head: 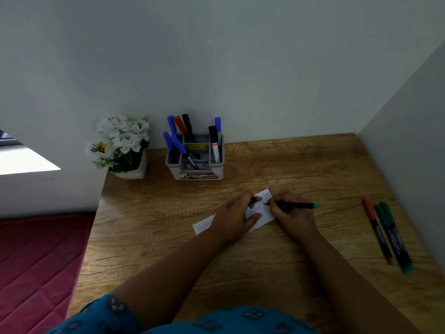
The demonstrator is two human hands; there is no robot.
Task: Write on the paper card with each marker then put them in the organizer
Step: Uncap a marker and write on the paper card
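R hand (290,210) grips marker (295,205), tip on card (263,219) | L hand (234,216) pins card (holds cap)

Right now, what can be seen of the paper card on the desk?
The paper card is a white, thin-looking strip lying flat and skewed on the wooden desk, its left end nearer the person. Handwriting shows at the left end, in the middle and at the far right corner. The left hand presses down on its middle, hiding part of it, and seems to hold a dark cap. The right hand holds a black marker with its tip on the card's right part.
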